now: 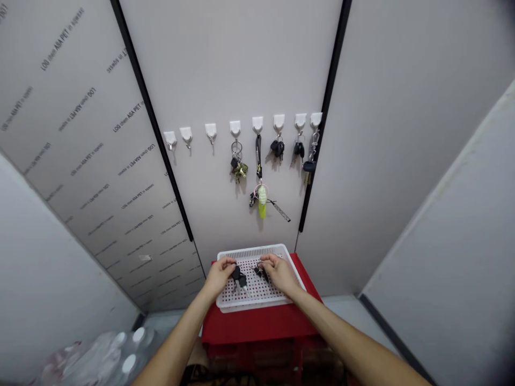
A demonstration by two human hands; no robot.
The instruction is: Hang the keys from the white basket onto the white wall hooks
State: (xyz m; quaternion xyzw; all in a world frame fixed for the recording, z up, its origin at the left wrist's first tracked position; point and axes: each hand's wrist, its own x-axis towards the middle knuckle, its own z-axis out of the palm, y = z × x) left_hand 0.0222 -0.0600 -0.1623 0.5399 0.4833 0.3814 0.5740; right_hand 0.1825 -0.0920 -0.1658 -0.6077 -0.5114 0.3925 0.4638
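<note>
Over the left part of a white perforated plastic basket (257, 306), my left hand (219, 275) pinches a bunch of keys (240, 279) with black heads, which dangles from the fingertips. Towards the basket's right side, my right hand (280, 273) has thumb and fingers closed on a second bunch of keys (259, 271), dark and partly hidden by the fingers. Above the basket, several key bunches hang on white wall hooks. Among them is one with a yellow-green fob (262, 202) on a black strap. The three leftmost hooks (186, 135) carry nothing.
The basket sits on a red-covered stool or small table (257, 324) against the panelled wall (233, 64). Black strips (325, 107) run down the panel's edges. Plastic-wrapped bottles (129, 364) stand on the floor at lower left. Walls close in on both sides.
</note>
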